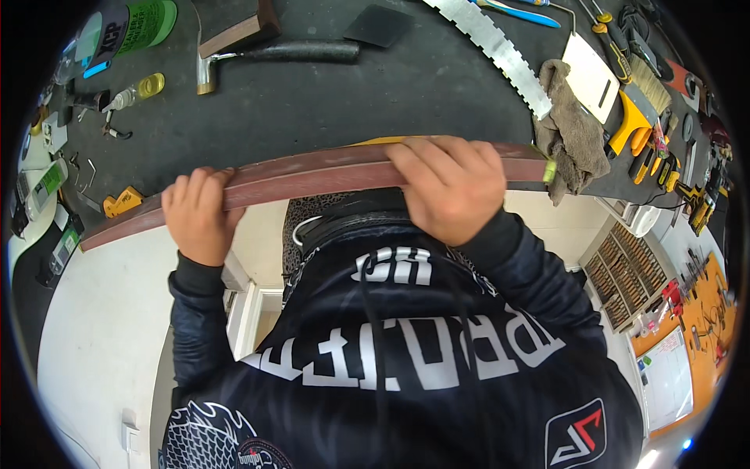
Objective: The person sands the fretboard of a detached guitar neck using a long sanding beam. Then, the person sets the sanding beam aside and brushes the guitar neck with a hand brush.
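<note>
A long reddish-brown bar (312,181), squared in section, lies crosswise along the near edge of the dark workbench. It looks bowed, though the lens bends straight edges. My left hand (199,211) wraps round its left part, fingers over the top. Farther right, my right hand (451,186) grips the bar from above, its thumb hidden. A yellow-green piece (550,170) shows at the bar's right end, beside a crumpled brown cloth (570,133). Behind the bar, near my right hand, a thin yellow strip (383,141) peeks out; most of it is hidden.
On the dark benchtop (328,102) are a hammer (273,56), a notched metal straightedge (500,55), a small oil bottle (137,90) and a green-labelled bottle (133,31). A yellow tool (123,202) sits by the bar's left end. Brushes, pliers and drivers crowd the right.
</note>
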Action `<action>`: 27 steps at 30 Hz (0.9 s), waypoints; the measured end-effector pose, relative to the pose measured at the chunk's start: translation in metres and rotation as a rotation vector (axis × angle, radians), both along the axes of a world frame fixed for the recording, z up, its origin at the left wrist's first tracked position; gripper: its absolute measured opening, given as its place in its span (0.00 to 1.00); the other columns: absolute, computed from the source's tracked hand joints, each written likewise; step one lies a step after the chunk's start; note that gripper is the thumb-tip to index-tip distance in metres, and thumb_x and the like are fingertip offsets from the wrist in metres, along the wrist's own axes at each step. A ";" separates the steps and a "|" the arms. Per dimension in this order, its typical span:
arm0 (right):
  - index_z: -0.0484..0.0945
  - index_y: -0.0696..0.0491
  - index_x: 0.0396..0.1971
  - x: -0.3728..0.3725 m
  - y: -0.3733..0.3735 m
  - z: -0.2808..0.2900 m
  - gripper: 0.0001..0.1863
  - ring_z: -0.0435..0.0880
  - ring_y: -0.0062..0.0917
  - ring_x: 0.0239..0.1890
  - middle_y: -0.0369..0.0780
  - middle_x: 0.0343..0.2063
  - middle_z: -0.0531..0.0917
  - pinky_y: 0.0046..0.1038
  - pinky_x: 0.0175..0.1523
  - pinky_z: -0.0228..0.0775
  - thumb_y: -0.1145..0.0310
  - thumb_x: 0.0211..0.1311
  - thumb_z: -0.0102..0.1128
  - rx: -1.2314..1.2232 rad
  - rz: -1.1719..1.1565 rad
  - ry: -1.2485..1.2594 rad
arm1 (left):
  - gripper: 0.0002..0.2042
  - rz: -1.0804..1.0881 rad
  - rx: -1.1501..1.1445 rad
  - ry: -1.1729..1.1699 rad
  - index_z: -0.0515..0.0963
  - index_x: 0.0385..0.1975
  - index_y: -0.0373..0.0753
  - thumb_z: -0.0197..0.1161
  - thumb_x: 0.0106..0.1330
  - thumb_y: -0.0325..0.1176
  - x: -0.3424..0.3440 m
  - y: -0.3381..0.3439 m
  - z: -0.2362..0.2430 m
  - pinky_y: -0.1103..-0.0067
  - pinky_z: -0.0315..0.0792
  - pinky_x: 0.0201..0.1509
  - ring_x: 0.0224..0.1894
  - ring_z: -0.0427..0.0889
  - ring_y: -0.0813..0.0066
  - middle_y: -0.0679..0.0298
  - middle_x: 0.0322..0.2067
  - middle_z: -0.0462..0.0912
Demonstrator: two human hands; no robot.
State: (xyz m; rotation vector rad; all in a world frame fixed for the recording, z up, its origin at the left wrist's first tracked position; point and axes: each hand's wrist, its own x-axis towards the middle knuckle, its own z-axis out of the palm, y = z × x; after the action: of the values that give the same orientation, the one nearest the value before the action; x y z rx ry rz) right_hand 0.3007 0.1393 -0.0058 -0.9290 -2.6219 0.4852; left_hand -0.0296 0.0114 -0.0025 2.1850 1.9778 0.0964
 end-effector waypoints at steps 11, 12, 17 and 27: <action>0.85 0.48 0.46 0.020 0.008 -0.004 0.22 0.86 0.26 0.37 0.32 0.38 0.87 0.31 0.41 0.71 0.72 0.45 0.67 0.055 -0.001 0.018 | 0.24 0.018 -0.014 0.010 0.83 0.44 0.46 0.76 0.41 0.31 0.021 0.011 -0.001 0.67 0.67 0.48 0.42 0.79 0.63 0.66 0.38 0.80; 0.85 0.48 0.46 0.002 0.002 -0.004 0.22 0.86 0.26 0.37 0.32 0.37 0.87 0.32 0.40 0.71 0.72 0.45 0.66 0.045 -0.004 0.024 | 0.24 0.009 0.003 0.003 0.83 0.44 0.46 0.76 0.41 0.32 0.002 0.003 -0.002 0.67 0.67 0.49 0.42 0.79 0.63 0.66 0.38 0.80; 0.85 0.48 0.47 0.067 0.023 0.000 0.24 0.86 0.29 0.37 0.33 0.39 0.89 0.33 0.39 0.70 0.75 0.43 0.67 0.013 0.060 -0.040 | 0.26 -0.032 -0.020 0.032 0.82 0.46 0.48 0.78 0.41 0.34 0.064 0.022 0.007 0.67 0.67 0.49 0.44 0.79 0.64 0.67 0.39 0.79; 0.84 0.46 0.48 0.014 -0.027 0.000 0.21 0.85 0.26 0.39 0.32 0.39 0.87 0.32 0.41 0.70 0.72 0.50 0.66 0.035 -0.016 -0.028 | 0.26 -0.009 0.101 0.023 0.83 0.46 0.47 0.78 0.42 0.36 0.009 -0.019 -0.009 0.66 0.67 0.49 0.43 0.79 0.62 0.68 0.41 0.82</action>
State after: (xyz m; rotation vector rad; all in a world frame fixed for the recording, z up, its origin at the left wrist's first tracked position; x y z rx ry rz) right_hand 0.3142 0.1121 -0.0058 -0.9512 -2.6368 0.4245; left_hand -0.0208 -0.0072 -0.0119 2.2665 2.0168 0.1750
